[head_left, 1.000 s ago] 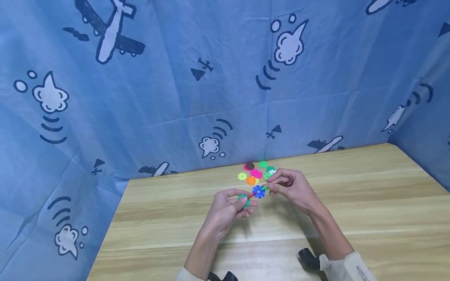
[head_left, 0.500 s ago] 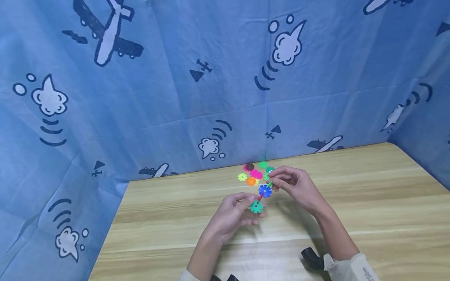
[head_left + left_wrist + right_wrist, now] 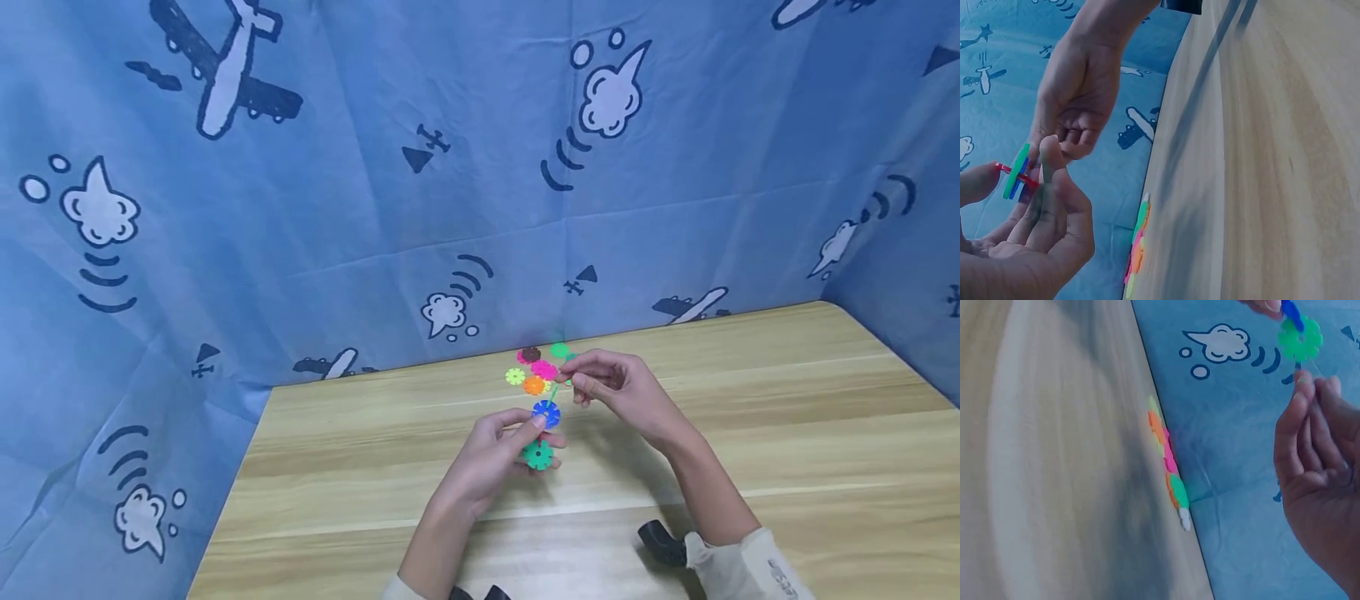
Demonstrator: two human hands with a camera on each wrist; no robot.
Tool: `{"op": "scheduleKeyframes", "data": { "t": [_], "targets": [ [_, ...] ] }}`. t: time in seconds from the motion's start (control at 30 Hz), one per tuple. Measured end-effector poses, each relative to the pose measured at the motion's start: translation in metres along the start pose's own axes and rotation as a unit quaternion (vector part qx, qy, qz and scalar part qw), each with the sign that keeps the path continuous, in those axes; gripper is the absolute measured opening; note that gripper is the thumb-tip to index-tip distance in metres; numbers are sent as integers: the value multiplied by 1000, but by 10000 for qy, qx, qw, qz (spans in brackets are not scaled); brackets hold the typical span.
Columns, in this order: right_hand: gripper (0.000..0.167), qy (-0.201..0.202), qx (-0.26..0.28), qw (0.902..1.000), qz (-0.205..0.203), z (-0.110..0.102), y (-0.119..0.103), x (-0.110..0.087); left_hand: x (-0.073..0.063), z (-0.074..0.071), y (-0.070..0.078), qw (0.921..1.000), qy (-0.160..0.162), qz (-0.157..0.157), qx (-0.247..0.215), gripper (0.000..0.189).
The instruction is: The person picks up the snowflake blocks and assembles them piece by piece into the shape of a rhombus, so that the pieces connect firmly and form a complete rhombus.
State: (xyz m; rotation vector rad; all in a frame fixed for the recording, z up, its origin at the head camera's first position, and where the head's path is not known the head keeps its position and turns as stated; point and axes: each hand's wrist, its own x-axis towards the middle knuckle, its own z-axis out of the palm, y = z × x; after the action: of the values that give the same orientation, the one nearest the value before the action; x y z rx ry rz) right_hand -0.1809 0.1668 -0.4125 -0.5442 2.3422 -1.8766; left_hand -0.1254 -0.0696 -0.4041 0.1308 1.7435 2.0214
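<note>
My left hand pinches a chain of plastic snowflake discs, its thumb over the blue disc. Below the thumb hangs a teal disc, joined through a red disc seen edge-on in the left wrist view. A light green disc stands up from the blue one; the right wrist view shows the green disc face-on. Just beyond it is my right hand, fingertips close together. Whether they hold anything thin is hard to make out.
Behind the hands lies a loose group of discs: an orange disc, a pink disc, a yellow-green disc, a dark brown disc and others. A blue printed curtain rises at the back of the wooden table.
The left thumb has shifted from the teal disc to the blue disc. The chain now hangs more upright. The right fingertips, which held the light green disc, are now a little apart from it.
</note>
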Motion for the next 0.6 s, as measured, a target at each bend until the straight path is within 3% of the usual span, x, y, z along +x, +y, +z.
{"op": "scheduleKeyframes", "data": {
  "t": [0.33,0.6],
  "targets": [
    [29,389,-1213,9896,665,-6,18,23,0,2,2,9998,169,-60,-79,29],
    [35,115,-1668,9806,1019,-1,40,36,0,2,2,9994,141,-14,-313,22]
  ]
}}
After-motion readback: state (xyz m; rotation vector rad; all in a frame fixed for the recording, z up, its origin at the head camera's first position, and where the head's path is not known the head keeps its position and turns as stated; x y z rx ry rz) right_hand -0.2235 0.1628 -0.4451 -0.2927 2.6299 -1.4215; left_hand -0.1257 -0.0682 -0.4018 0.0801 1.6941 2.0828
